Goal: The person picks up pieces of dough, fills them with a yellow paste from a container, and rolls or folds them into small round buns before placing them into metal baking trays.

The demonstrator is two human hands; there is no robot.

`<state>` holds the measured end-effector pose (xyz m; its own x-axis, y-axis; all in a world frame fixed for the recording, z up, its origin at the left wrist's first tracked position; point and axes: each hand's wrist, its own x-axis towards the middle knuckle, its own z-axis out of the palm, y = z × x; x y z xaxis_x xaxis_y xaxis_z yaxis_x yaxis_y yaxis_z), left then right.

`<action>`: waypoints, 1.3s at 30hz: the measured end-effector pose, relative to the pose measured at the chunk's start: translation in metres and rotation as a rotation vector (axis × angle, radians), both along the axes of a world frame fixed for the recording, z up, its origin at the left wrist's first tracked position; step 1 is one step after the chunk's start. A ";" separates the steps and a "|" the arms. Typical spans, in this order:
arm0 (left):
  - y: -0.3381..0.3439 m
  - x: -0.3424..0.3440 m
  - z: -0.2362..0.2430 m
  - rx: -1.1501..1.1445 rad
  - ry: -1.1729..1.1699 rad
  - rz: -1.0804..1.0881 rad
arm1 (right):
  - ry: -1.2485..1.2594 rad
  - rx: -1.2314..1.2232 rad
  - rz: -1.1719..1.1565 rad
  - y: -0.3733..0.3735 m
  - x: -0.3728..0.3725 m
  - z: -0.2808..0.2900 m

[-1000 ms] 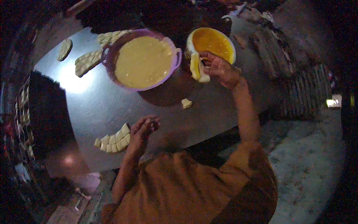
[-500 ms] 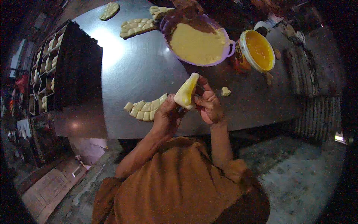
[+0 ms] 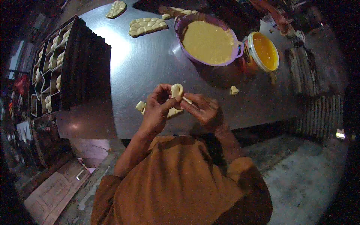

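Between my two hands, over the metal table, is a piece of pale dough (image 3: 176,89), folded into a small loop. My left hand (image 3: 154,107) is closed around its left side, thumb pressing on it. The fingers of my right hand (image 3: 206,110) pinch a narrow end of the same dough. Below them, partly hidden by my left hand, a row of pale dough pieces (image 3: 174,112) lies on the table. One small lump of dough (image 3: 234,90) sits by itself to the right of my right hand.
Beyond my hands stand a purple basin (image 3: 240,50) of pale yellow mixture and a white-rimmed tub (image 3: 278,62) of orange-yellow filling. Dough clusters (image 3: 148,27) lie at the far side, near another person's hand (image 3: 165,10). Stacked dark trays (image 3: 88,75) with dough balls stand left. Another person's arm (image 3: 275,17) shows far right.
The stretched dough with yellow filling showing is now folded into a compact loop. Both hands have shifted left in the picture. The other person's hand has left the basin for the far dough.
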<state>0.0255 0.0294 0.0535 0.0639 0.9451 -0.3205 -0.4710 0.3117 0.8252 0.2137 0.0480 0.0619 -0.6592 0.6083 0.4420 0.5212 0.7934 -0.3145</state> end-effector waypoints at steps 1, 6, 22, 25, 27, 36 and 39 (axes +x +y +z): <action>-0.001 -0.005 -0.004 0.044 0.084 -0.026 | -0.111 0.027 0.016 0.000 0.000 0.006; -0.003 -0.023 0.005 0.153 0.189 -0.248 | 0.141 -0.325 -0.069 0.014 -0.006 0.019; -0.020 -0.023 -0.029 -0.228 -0.461 0.008 | 0.245 0.009 -0.045 -0.014 -0.047 0.005; -0.023 -0.021 -0.027 -0.205 -0.420 0.005 | 0.225 0.039 -0.184 -0.029 -0.053 -0.008; -0.024 -0.018 -0.019 -0.253 -0.326 0.047 | 0.211 0.128 -0.198 -0.025 -0.052 -0.016; -0.017 -0.021 0.006 0.075 0.002 -0.119 | 0.862 -0.987 -0.404 -0.018 -0.045 -0.002; -0.019 0.000 -0.014 0.123 0.146 0.133 | 0.817 -0.957 -0.386 -0.020 -0.037 -0.012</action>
